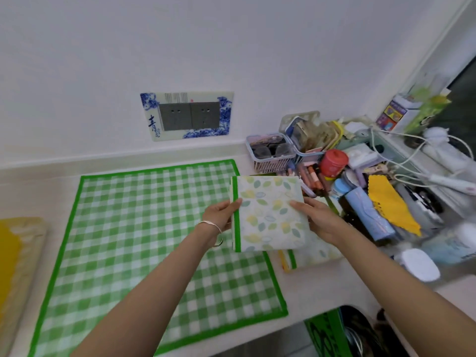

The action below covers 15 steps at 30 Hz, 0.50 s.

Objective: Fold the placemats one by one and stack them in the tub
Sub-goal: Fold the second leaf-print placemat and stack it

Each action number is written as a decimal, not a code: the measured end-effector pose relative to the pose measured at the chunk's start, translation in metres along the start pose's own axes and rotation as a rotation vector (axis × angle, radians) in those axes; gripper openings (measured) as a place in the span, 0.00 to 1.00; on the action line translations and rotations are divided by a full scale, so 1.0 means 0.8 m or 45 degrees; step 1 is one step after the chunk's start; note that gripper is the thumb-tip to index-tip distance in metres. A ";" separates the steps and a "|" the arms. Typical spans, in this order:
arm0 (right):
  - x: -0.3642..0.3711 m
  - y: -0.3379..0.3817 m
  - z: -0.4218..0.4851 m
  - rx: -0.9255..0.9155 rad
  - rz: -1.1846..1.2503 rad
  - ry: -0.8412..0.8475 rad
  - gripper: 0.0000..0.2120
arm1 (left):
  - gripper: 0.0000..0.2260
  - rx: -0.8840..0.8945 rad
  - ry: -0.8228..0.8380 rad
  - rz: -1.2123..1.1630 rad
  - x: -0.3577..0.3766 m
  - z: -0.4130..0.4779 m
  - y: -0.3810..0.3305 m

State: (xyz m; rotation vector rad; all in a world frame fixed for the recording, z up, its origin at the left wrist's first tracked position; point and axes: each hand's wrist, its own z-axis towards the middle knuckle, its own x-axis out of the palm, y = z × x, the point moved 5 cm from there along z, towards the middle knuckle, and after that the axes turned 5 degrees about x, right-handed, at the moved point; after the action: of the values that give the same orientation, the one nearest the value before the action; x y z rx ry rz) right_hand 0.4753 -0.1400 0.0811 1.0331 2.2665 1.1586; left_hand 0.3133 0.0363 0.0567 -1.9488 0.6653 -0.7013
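Note:
A folded placemat (268, 215), leaf-printed with a green border, is held in the air between both hands. My left hand (221, 215) grips its left edge with the thumb on top. My right hand (316, 217) holds its right edge. Below it, partly hidden, lies another folded leaf-print placemat (316, 253) with green and yellow edges showing; I cannot tell whether a tub holds it. A large green checked placemat (144, 243) lies flat on the white counter. A yellow placemat (10, 253) lies at the far left.
Clutter fills the right side: a pink basket (270, 153), a red jar (333, 163), a blue pouch (368, 215), a yellow cloth (389, 204), white cables (412, 155). A wall socket panel (188, 115) sits behind. The counter's front edge (257, 338) runs below.

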 end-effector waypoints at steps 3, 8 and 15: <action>-0.053 -0.003 -0.006 -0.055 -0.082 -0.088 0.16 | 0.07 -0.021 0.008 -0.030 0.046 -0.001 0.019; -0.112 -0.011 0.000 -0.101 -0.192 -0.168 0.18 | 0.12 -0.090 -0.032 0.039 0.100 -0.003 0.050; -0.133 -0.030 0.014 -0.189 -0.310 -0.274 0.18 | 0.10 -0.093 -0.222 0.030 0.118 -0.004 0.078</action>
State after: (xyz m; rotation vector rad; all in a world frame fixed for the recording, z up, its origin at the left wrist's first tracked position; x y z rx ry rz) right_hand 0.5409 -0.2241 0.0562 0.7613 2.0376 1.0419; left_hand 0.3659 -0.0571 0.0214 -2.0384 0.6130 -0.4917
